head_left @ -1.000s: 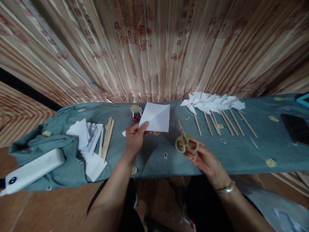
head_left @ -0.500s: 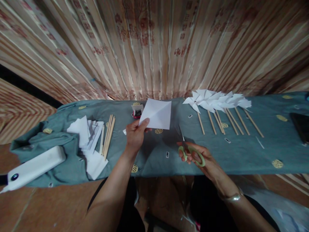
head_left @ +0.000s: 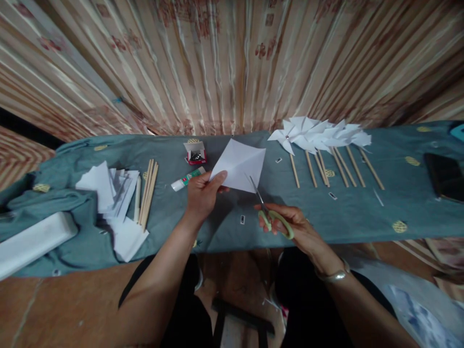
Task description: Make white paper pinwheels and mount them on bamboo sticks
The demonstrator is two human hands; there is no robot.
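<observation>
My left hand (head_left: 201, 194) pinches a corner of a creased white paper square (head_left: 239, 164) and holds it up over the teal cloth (head_left: 362, 212). My right hand (head_left: 290, 227) grips green-handled scissors (head_left: 270, 212), fingers through the loops. The blades point up and left, and their tips touch the lower edge of the paper square.
Several finished white paper pinwheels (head_left: 319, 137) on wooden sticks lie at the back right. A stack of white paper sheets (head_left: 112, 198) and loose wooden sticks (head_left: 148, 193) lie to the left. A glue stick (head_left: 186, 179), a small red box (head_left: 195, 153), a dark phone (head_left: 445, 176) and a white case (head_left: 31, 241) are also on the cloth.
My right hand took the scissors into a cutting grip and carried the blades up to the paper's lower edge. The left hand turned the sheet slightly. The view shifted, uncovering the glue stick.
</observation>
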